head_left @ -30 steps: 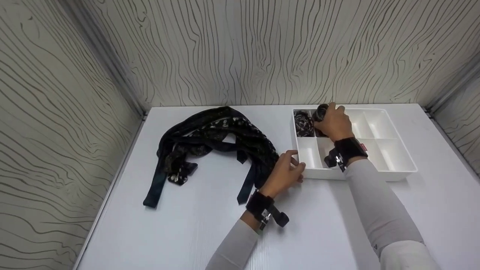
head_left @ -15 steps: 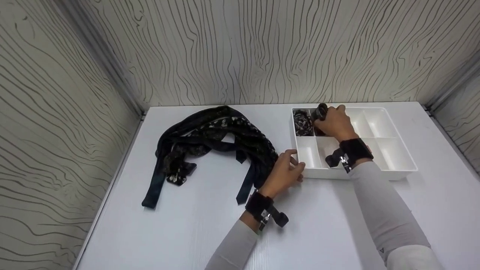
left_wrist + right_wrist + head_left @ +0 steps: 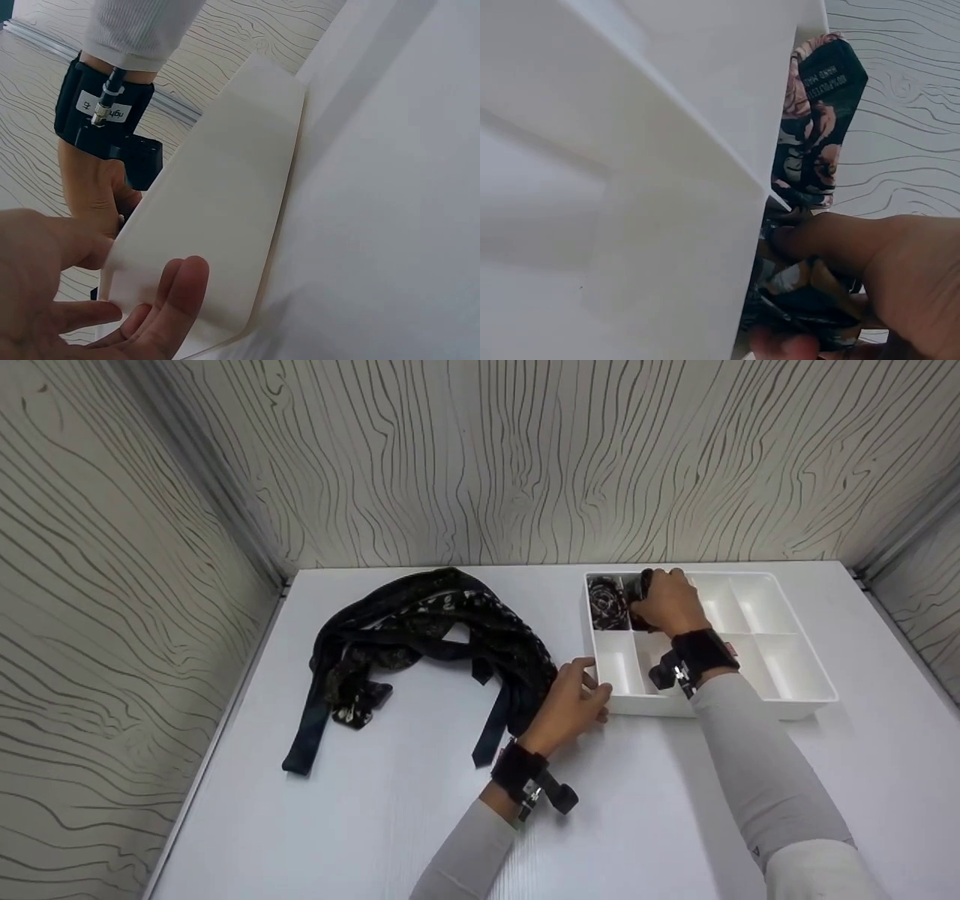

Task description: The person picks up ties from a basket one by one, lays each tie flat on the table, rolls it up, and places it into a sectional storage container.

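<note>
A white divided tray (image 3: 806,709) stands at the right of the table. In its back left compartment sits a rolled floral necktie (image 3: 607,604), with a label showing on its end in the right wrist view. My right hand (image 3: 670,604) grips another dark rolled necktie (image 3: 806,292) in the compartment beside it, thumb and fingers on its sides and partly hiding it. At the tray's front left corner my left hand (image 3: 568,709) touches the walls with loosely bent fingers (image 3: 187,292). Left of that hand lies a loose pile of dark neckties (image 3: 450,622), some patterned.
The tray's right-hand compartments show bare white floors. A patterned back wall (image 3: 480,457) rises right behind the table (image 3: 360,825), and another panel (image 3: 90,622) closes off the left side.
My right hand has lowered slightly, and the rolled necktie in it now sits deeper in its compartment. The left hand and the pile of neckties have stayed put.
</note>
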A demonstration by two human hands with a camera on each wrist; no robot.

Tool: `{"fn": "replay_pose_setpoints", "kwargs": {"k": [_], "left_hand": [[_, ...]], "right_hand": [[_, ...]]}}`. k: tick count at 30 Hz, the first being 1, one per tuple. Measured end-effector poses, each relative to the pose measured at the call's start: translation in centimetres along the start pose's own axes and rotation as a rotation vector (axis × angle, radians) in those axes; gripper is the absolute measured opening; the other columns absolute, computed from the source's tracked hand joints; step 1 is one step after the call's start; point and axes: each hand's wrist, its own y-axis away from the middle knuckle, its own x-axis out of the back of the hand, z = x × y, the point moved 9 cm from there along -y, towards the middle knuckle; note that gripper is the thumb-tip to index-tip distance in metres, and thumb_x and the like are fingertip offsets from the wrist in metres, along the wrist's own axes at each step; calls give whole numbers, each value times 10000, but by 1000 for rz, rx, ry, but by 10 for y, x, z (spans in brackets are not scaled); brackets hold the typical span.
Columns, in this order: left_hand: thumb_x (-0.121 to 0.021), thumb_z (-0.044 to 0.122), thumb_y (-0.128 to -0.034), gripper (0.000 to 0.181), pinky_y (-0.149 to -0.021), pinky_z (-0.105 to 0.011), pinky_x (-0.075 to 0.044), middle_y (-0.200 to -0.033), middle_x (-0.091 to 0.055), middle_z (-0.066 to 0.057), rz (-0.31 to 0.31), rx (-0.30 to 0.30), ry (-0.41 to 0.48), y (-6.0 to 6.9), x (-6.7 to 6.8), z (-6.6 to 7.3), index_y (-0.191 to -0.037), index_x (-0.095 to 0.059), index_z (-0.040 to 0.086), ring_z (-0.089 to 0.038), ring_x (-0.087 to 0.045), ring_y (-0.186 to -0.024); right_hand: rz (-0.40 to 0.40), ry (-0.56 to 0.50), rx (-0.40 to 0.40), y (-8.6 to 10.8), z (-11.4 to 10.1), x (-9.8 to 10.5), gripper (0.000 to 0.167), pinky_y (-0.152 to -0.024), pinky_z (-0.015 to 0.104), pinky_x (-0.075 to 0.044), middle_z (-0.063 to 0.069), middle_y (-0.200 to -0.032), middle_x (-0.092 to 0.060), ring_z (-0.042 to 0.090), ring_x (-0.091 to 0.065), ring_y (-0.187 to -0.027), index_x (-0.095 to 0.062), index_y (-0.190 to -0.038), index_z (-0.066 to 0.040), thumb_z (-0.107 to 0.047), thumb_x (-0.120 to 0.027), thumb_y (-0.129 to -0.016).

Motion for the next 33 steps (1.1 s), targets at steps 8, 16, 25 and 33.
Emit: {"fn": "replay_pose_setpoints", "kwargs": {"k": [8,16,25,33], "left_hand": [[-642,125,-1049,524,-604,-216,-569,-1042,-546,-52,9,6,4,0,1,2,-1518,-461,-22,-115,-724,-710],[-646,133,-1056,525,-600,-211,-566,-1048,-548,-43,-12,20,14,0,-2,-1,-1519,-456,-24,-111,-730,-710],[-641,200,-1071,528,-605,-204,-548,-1054,-568,-16,-20,40,-12,0,2,-3,-1534,-459,22,-142,-753,-735],[-647,161,-1059,432,-618,-212,-568,-1092,-632,-47,-31,-20,-51,12,12,4,-1452,-552,10,-58,-679,-743]], "right_hand": [[6,30,-5,-2,-4,-2,587,-902,694,-541,498,-1281,-500,662,-600,-1068,-526,-1286,296,-120,-708,-913],[7,133,36,-2,-8,-15,272,-745,682,-587,470,-1198,-568,628,-667,-923,-676,-1015,216,-8,-631,-869],[-74,23,30,2,-3,-3,362,-646,526,-539,406,-1103,-640,456,-637,-826,-659,-1126,155,-91,-689,-862],[-59,-26,22,7,11,1,238,-815,601,-536,414,-1177,-603,460,-634,-900,-719,-997,126,-92,-768,-916]]}}
